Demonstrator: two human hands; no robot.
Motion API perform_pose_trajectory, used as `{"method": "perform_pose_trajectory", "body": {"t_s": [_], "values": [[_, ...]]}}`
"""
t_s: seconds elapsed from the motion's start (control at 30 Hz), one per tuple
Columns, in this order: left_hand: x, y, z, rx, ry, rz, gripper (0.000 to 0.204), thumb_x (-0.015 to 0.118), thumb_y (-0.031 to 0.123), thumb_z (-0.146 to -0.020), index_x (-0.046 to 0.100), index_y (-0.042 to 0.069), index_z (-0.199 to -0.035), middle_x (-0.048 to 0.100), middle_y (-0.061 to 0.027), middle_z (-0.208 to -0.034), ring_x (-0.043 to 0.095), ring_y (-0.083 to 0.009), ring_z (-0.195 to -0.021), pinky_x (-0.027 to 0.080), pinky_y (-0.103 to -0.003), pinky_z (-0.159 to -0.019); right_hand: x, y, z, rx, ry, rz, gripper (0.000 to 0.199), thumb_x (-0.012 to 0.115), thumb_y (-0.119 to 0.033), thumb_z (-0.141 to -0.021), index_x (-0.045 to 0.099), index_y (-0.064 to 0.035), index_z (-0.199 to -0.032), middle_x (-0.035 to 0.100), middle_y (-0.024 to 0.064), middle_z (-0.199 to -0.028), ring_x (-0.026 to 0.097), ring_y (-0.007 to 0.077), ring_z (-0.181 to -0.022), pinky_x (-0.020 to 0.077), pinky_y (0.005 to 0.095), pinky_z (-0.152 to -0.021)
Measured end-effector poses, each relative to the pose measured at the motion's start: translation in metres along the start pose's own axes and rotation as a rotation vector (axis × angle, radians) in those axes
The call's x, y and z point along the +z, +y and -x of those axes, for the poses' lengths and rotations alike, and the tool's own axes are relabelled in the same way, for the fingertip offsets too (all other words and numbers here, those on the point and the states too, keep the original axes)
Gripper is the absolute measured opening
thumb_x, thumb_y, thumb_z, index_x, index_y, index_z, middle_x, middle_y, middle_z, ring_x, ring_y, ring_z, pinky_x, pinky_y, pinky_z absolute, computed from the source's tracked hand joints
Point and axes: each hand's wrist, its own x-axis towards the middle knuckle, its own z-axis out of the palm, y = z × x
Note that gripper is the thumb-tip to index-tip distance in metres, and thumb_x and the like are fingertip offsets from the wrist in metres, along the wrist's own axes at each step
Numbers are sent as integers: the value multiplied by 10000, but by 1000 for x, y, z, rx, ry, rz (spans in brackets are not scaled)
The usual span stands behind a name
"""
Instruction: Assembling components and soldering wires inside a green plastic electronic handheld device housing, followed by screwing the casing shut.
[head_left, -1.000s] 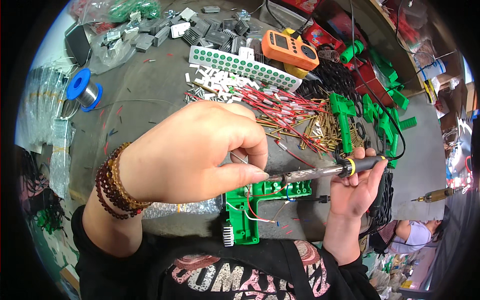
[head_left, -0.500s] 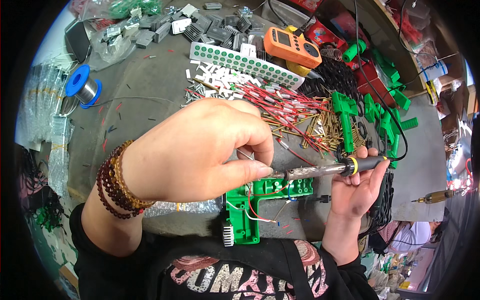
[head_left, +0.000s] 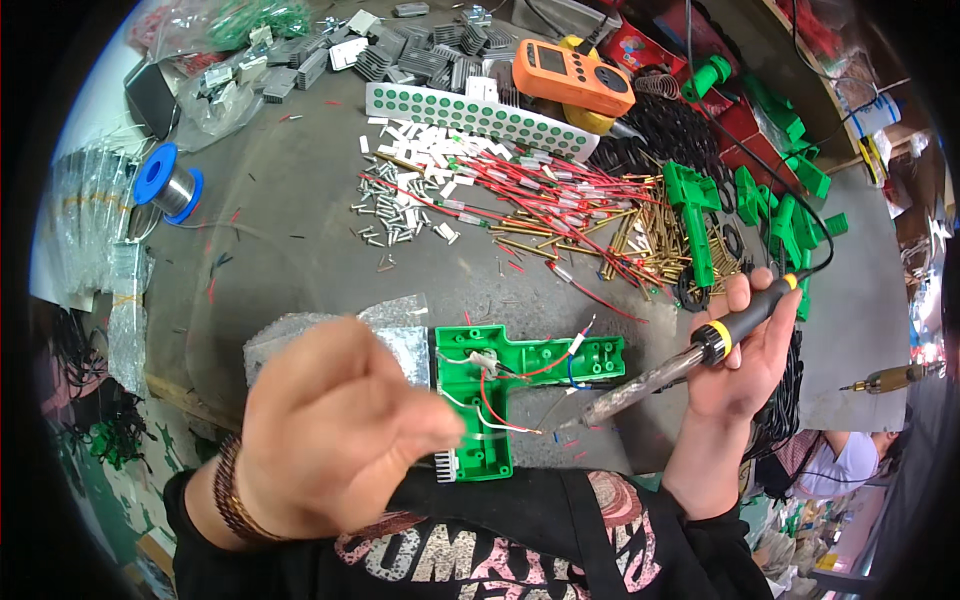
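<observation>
My right hand (head_left: 740, 375) holds a soldering iron (head_left: 757, 314) by its black and yellow handle. The iron's metal shaft slants down left, its end just right of a green T-shaped plastic housing (head_left: 498, 462). Red, white and blue wires (head_left: 485, 390) lie in and across the housing, some bare ends poking out. My left hand (head_left: 345, 430), blurred by motion, is left of the housing with thumb and fingers pinched. A thin silvery strand (head_left: 488, 436), seemingly solder wire, sticks out from the pinch over the housing. A white finned piece (head_left: 446, 466) sits at the housing's lower left.
A blue solder spool (head_left: 180, 190) stands at the left. Ahead lie screws (head_left: 385, 205), white pieces, red leads (head_left: 540, 185) and brass pins. Behind them are a green-dotted strip (head_left: 480, 118), an orange meter (head_left: 570, 78) and grey heat sinks (head_left: 420, 60). Green housings (head_left: 690, 215) lie at right.
My left hand has moved down and left, away from the iron's tip. The iron has tilted, its tip lowering toward me. More of the green housing and the screws now shows.
</observation>
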Motion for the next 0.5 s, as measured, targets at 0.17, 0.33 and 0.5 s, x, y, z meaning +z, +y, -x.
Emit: {"method": "perform_pose_trajectory", "body": {"t_s": [0.17,0.33,0.5], "values": [[34,14,25,63,33,195,270,801,-93,-644,738,103,-817,486,-23,-741,524,-168,-609,416,-287,-523,-5,0,-9,103,-196,8,391,350,-479,-1094,547,-142,-1121,607,60,-882,381,49,-435,371,220,-443],[42,6,14,70,59,-1,243,812,-59,-639,723,83,-816,496,-43,-746,524,-189,-616,403,-302,-522,-3,13,-4,99,-170,-26,388,385,-465,-1090,526,-106,-1137,594,64,-910,385,45,-469,366,208,-464],[51,0,13,79,120,-55,201,830,17,-657,717,83,-809,522,-33,-734,521,-208,-617,396,-321,-522,-5,20,-8,115,-84,-4,372,368,-467,-1094,552,-144,-1106,612,77,-889,361,52,-445,357,200,-432]]}}
